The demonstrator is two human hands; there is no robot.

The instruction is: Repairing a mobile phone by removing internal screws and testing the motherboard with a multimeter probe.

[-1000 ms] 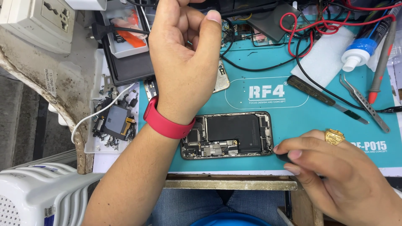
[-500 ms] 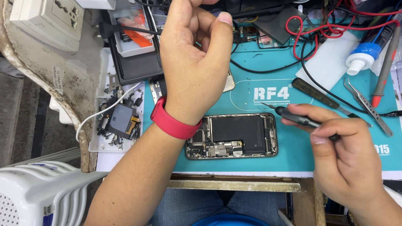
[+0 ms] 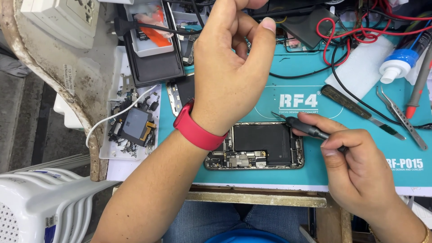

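A: Head view. What is the right hand [image 3: 360, 173] doing?

B: It sits at the lower right of the frame, fingers pinched around a black screwdriver [image 3: 308, 129]. The tip points toward the upper left and ends just above the top edge of the phone [image 3: 256, 146].

A: And the phone?

B: Opened, lying flat on the teal mat [image 3: 342, 166] at lower centre, with its dark battery and small boards showing. Its left end is hidden behind the left wrist.

A: The left hand [image 3: 231, 67]?

B: Raised over the upper middle of the frame, back of the hand toward the camera, a red band [image 3: 198, 131] on the wrist. The fingers are curled loosely inward, thumb up along the right side. Whether they pinch anything I cannot tell; the palm faces away.

A: What lies around them?

B: On the mat, right of centre, a flat dark blade tool [image 3: 355, 108] lies slantwise, and tweezers [image 3: 400, 114] lie near the right edge. A bottle with a blue cap [image 3: 398, 65] is in the upper right, among red wires [image 3: 355, 31] and black ones. In the upper left, a black tray [image 3: 155, 67] holds a smaller white tray. Below it a white tray [image 3: 114, 150] holds loose phone parts, with a white cable [image 3: 112, 118] across it. A stack of white plastic chairs [image 3: 40, 202] fills the lower left corner.
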